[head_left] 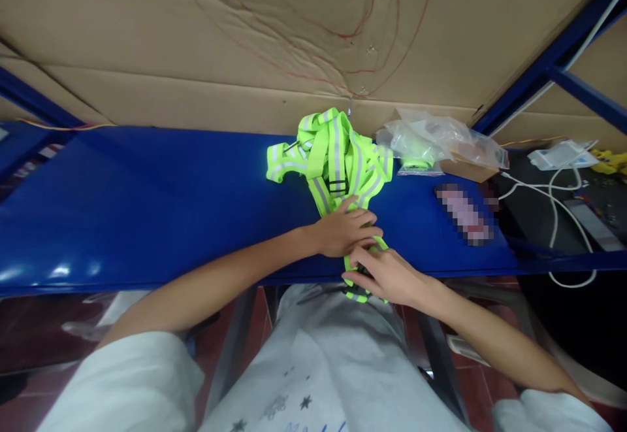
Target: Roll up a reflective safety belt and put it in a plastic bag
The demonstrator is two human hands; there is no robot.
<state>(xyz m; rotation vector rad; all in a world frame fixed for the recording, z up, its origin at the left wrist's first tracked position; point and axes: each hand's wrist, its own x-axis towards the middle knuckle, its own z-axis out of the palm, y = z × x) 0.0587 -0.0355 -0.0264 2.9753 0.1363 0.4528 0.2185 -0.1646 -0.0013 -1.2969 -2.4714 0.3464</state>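
Table edge: the blue table (pixel 147 210) runs left to right; its near edge passes just under both hands, and the lower end of the reflective strap vest (pixel 337 157) hangs over it toward the person's lap.
Open room: the whole left stretch of the tabletop is bare blue surface; the cardboard backing (pixel 196 40) closes off the far side.
Vest position: it lies bunched near the middle of the table, its upper loops close to the cardboard, its lower straps under the hands.
Long axis: roughly from the far edge toward the person, leaning slightly right as it nears; the loops fan out left at the far end.
Left hand (pixel 345 231): palm down, fingers flat and close together, pressing the straps against the table.
Right hand (pixel 386 275): at the table edge, fingers curled around the hanging strap end, pinching it; fingertips touch the left hand.
Right side clutter: a clear plastic bag (pixel 435 139) sits just beside the vest, a blurred flat item (pixel 465 213) lies near the right hand, and white cables (pixel 553 203) lie farther right.
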